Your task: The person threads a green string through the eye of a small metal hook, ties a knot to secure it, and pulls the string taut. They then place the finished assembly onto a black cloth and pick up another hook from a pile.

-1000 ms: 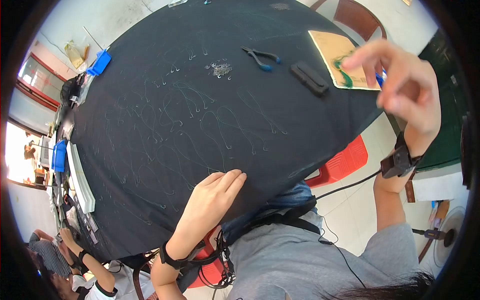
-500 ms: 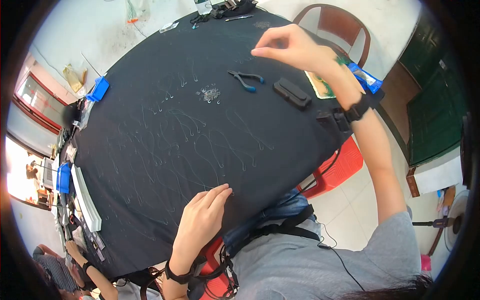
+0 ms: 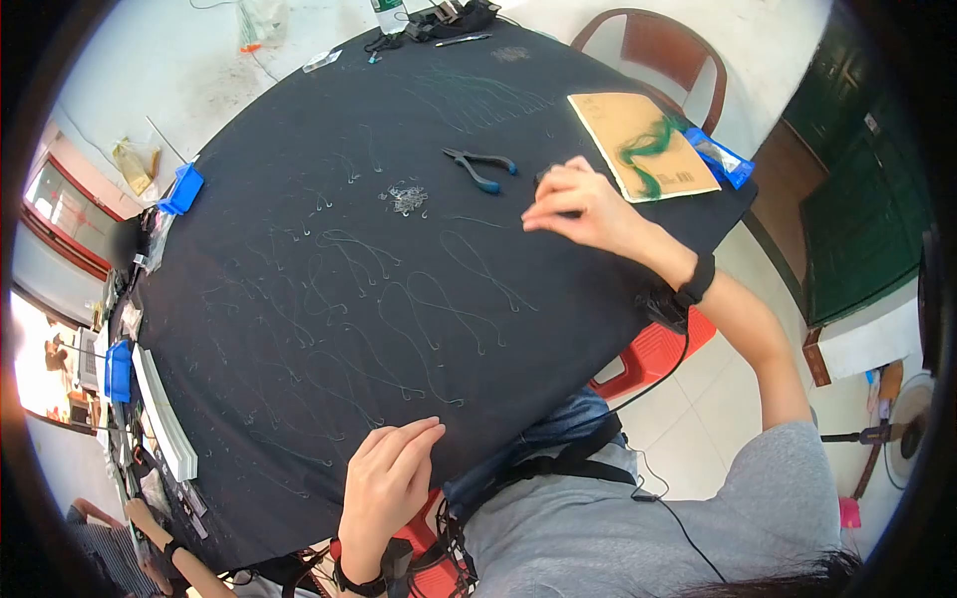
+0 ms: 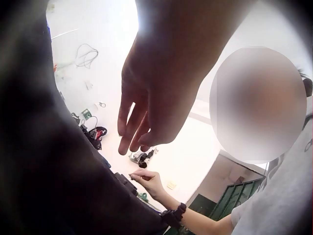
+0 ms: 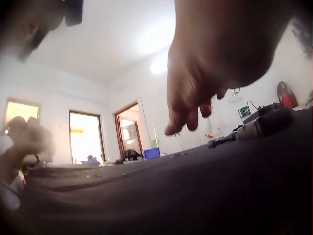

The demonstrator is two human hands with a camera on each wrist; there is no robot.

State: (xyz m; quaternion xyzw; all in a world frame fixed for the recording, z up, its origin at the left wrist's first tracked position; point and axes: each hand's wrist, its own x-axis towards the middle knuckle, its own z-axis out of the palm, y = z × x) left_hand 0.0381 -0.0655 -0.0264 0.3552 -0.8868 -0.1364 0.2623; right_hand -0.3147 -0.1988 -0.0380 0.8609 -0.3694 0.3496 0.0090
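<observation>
My right hand (image 3: 588,209) hovers over the right side of the black-covered table (image 3: 558,289), thumb and fingertips together. They pinch a thin green fishing line (image 3: 477,219) that trails left; in the right wrist view a fine strand hangs under the fingertips. My left hand (image 3: 391,473) is at the near table edge, its fingers extended and loosely together, nothing visible in them. Beyond it, several lines with hooks (image 3: 481,349) lie in loops on the cloth. A pile of loose fish hooks (image 3: 407,199) sits mid-table, left of blue-handled pliers (image 3: 480,169).
A tan booklet (image 3: 598,120) bearing a bundle of green line (image 3: 648,148) lies at the right edge, beside a blue packet (image 3: 720,157). My right hand mostly hides a dark block. More lines are spread at the far side. Another person's arm (image 3: 159,533) shows at lower left.
My right hand has come from over the booklet, across the far side, and back toward the middle right, uncovering the booklet. The left hand stays near the table edge as the view shifts.
</observation>
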